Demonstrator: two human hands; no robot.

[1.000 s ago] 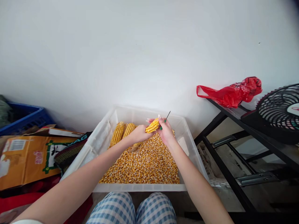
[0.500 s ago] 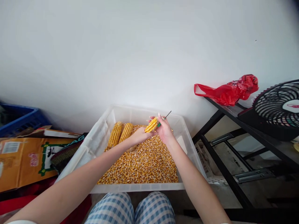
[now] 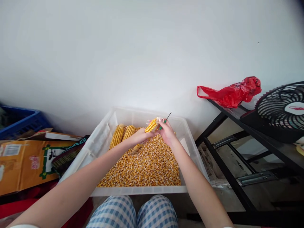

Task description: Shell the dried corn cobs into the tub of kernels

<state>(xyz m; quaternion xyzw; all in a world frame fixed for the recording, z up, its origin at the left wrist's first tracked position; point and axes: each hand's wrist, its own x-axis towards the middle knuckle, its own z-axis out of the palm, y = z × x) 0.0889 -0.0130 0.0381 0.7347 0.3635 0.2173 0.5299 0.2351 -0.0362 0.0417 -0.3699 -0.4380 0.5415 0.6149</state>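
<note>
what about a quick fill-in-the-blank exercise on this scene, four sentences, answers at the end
1. The right hand holds a slim dark-shafted tool with a ____ handle.
2. The left hand holds a short yellow cob of ____ over a translucent rectangular plastic bin.
3. The crumpled plastic bag on the black metal-framed stand is ____.
4. In the picture, the round black fan stands to the ____ of that bag.

Missing words: green; corn; red; right.

Left hand point(image 3: 141, 136) gripping a corncob point(image 3: 151, 126), right hand point(image 3: 168, 132) holding a green-handled tool point(image 3: 165, 121), plastic bin point(image 3: 142, 190) of loose kernels point(image 3: 152, 167) below
</note>
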